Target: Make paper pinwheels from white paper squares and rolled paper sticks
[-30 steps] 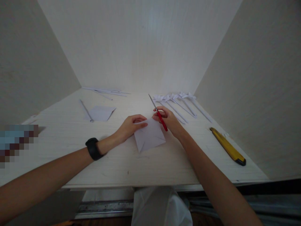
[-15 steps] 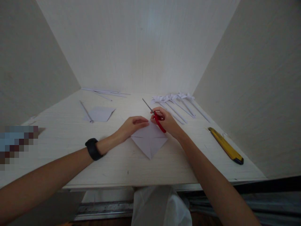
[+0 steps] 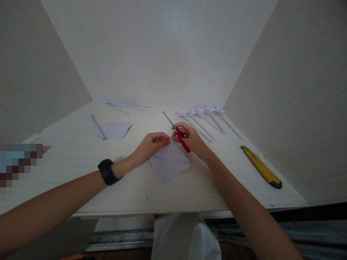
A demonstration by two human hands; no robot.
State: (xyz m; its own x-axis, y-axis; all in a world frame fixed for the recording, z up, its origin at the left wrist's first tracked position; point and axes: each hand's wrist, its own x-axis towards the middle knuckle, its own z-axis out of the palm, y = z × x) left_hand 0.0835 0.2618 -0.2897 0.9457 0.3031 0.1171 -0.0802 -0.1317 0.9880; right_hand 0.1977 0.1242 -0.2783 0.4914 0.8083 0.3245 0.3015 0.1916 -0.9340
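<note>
A creased white paper square [image 3: 169,164] lies on the white table [image 3: 81,162] in front of me. My left hand [image 3: 151,144], with a black band on its wrist, pinches the paper's far corner with closed fingers. My right hand [image 3: 191,139] is closed on red-handled scissors [image 3: 177,132], whose thin blades point up and to the left. The fingertips of both hands meet at the paper's far corner.
Several folded paper flowers on rolled stems [image 3: 206,117] lie at the back right. A yellow utility knife [image 3: 261,168] rests near the right edge. Another paper piece [image 3: 115,130] with a thin stick [image 3: 98,126] lies at the left, and paper strips [image 3: 121,104] at the back.
The paper square has been turned on the table, its near corner swinging right and then back left. The scissors have tilted further left and my hands have drawn together at the far corner.
</note>
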